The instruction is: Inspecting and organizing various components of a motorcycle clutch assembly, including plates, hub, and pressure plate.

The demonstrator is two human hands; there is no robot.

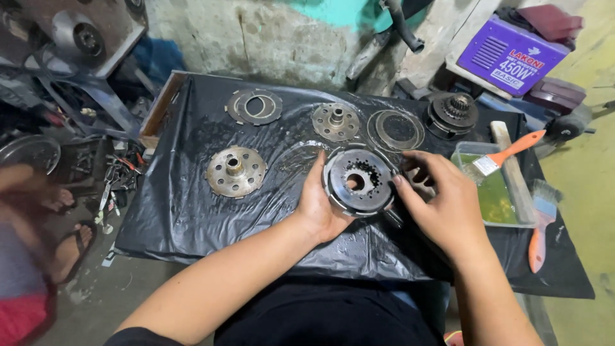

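Note:
A round dark metal clutch hub (359, 181) with a toothed centre hole is held upright between both hands over the black plastic sheet (192, 211). My left hand (319, 205) cups its left rim from below. My right hand (442, 198) grips its right rim with thumb and fingers. Behind it lie a drilled metal disc with a centre boss (236, 171), a smaller hub plate (336, 122), a stack of ring plates (254, 106), thin rings (396, 130) and a dark gear assembly (452, 113).
A clear tray of greenish liquid (496, 195) holds an orange-handled brush (506, 155); a second brush (542, 224) lies at its right. A purple box (509, 54) stands at back right. Tools litter the floor (112, 179) at left, beside another person's sandalled feet (67, 240).

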